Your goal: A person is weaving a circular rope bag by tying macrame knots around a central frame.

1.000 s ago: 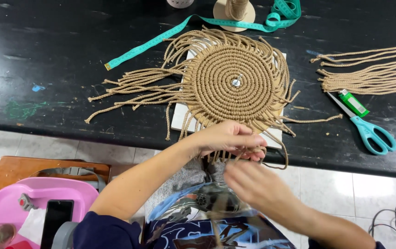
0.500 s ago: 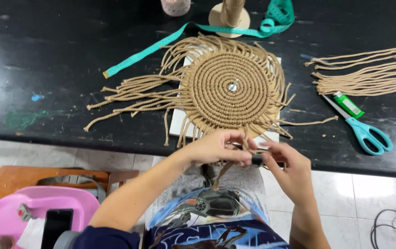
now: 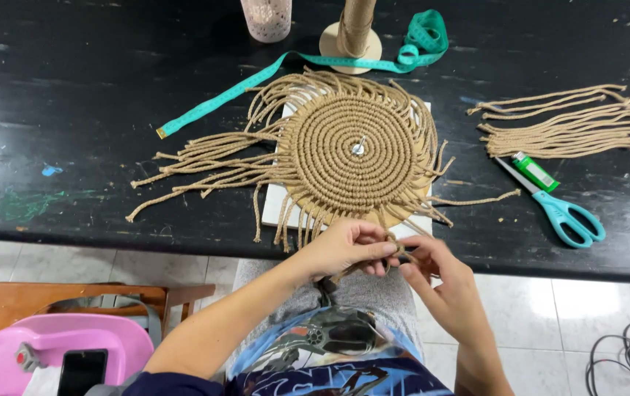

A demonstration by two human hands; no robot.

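i'm looking down on a long black worktable (image 3: pixel 73 110) over pale floor tiles. at its near edge my left hand (image 3: pixel 348 248) and right hand (image 3: pixel 443 282) meet, fingertips pressed together, pinching strands of tan jute cord (image 3: pixel 401 253) from the fringe of the round coiled jute mat (image 3: pixel 355 150), which lies on a white square board (image 3: pixel 275 205). the knot itself is hidden by fingers. to the right lie teal-handled scissors (image 3: pixel 568 216), a small green lighter (image 3: pixel 535 172) with an unreadable label, and cut jute lengths (image 3: pixel 579 125). a teal measuring tape (image 3: pixel 256 84) runs behind; the pink cup (image 3: pixel 266 18) is cut off.
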